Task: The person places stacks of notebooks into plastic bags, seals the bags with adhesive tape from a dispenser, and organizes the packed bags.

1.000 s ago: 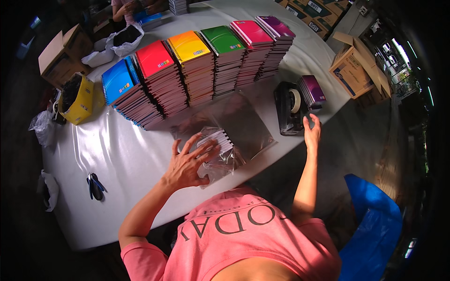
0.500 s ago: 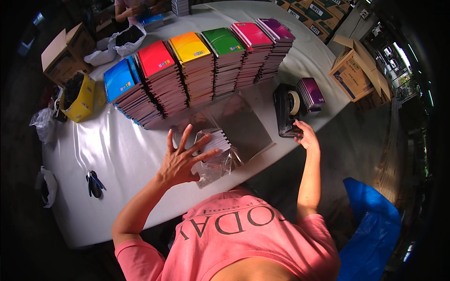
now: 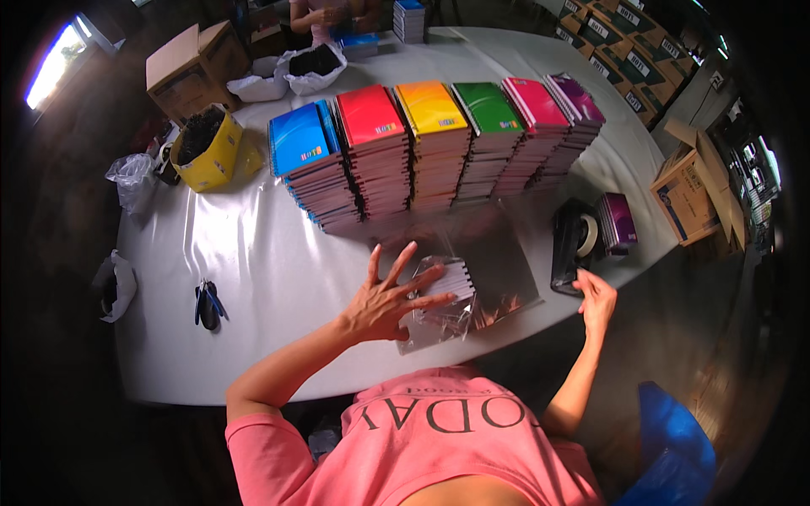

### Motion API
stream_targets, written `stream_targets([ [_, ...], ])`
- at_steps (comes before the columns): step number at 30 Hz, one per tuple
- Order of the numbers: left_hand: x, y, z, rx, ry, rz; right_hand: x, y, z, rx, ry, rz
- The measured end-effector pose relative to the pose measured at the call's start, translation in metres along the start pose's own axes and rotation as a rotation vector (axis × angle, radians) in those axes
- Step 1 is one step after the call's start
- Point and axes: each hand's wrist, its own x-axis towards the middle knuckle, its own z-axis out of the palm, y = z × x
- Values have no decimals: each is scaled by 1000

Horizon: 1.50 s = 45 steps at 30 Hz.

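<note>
My left hand [image 3: 390,297] lies with fingers spread over a small spiral-bound notebook [image 3: 456,278], white side up, in a clear plastic bag [image 3: 439,325]. Beneath this bundle a larger clear plastic sheet [image 3: 510,266] is spread on the table near its front edge. At the front end of a black tape dispenser [image 3: 564,270], my right hand [image 3: 597,297] has its fingertips pinched together. Whatever is between them is too small to see. A roll of tape [image 3: 588,236] sits in the dispenser.
Behind my hands stand tall notebook stacks, from blue [image 3: 299,139] to purple [image 3: 576,99]. A small purple notebook stack [image 3: 618,221] adjoins the dispenser. Cutting pliers [image 3: 207,305] and a yellow container [image 3: 207,160] lie left. An open carton [image 3: 696,198] stands right; another person [image 3: 325,17] works at the back.
The view has shifted, so the table and everything on it sit lower and further right in the picture. Both hands keep nearly the same places against the notebook and the dispenser.
</note>
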Motion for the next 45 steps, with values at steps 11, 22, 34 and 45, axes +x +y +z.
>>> stream_targets([
  [11, 2, -2, 6, 18, 2, 13, -29, -159, 137, -173, -1253, -178],
  [22, 4, 2, 52, -86, 365, -5, 6, -92, 104, -228, -1109, -513],
  [34, 39, 39, 80, -1356, 1043, -436, -45, -25, 160, 492, -850, -284],
  [45, 44, 8, 67, -1629, 721, -519, -26, -55, 167, 547, -973, 100],
])
